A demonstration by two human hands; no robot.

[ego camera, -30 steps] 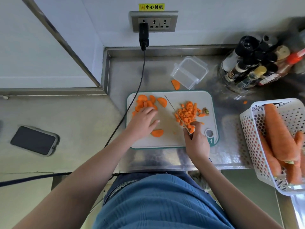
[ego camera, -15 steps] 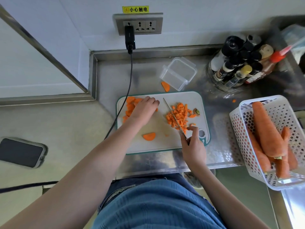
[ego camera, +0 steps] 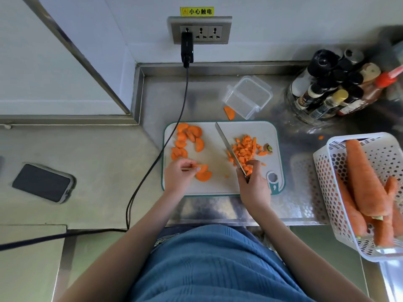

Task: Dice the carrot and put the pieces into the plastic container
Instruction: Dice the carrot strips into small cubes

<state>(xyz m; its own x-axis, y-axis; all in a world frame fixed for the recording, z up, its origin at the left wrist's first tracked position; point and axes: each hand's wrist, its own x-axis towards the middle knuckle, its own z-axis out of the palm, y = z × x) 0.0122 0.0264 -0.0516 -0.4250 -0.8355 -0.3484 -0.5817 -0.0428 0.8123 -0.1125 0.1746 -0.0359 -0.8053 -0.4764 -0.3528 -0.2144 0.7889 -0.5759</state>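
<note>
The right hand [ego camera: 254, 186] has its grip closed round the handle of a slim steel-bladed kitchen knife [ego camera: 229, 148], forefinger crooked forward beside the blade; the blade runs up and away from that grip, slanting left, its tip near the far edge of the white rectangular plastic cutting board with the teal rim [ego camera: 220, 186]; just right of the blade, beyond the right grip, lies the heap of small orange carrot dice [ego camera: 245, 150], with a stubby carrot top end [ego camera: 268, 148] at its right side; the left hand [ego camera: 180, 175] lies on the board left of the knife hand, its fingertips in a narrow pinching grip on a half-round orange carrot slice [ego camera: 203, 168], which partly overlaps a second half-round slice [ego camera: 204, 176] just nearer the person; beyond the left grip a loose cluster of orange half-moon carrot slices [ego camera: 187, 140] covers the board's far left corner; the clear square plastic container [ego camera: 247, 97] stands on the steel counter [ego camera: 218, 210] past the board's far edge, well beyond both grips, holding no carrot, with one stray carrot slice [ego camera: 229, 112] on the counter touching or just beside its near left corner; to the right of the knife hand, off the board, a white perforated plastic basket [ego camera: 322, 177] holds whole unpeeled carrots [ego camera: 366, 182].
</note>
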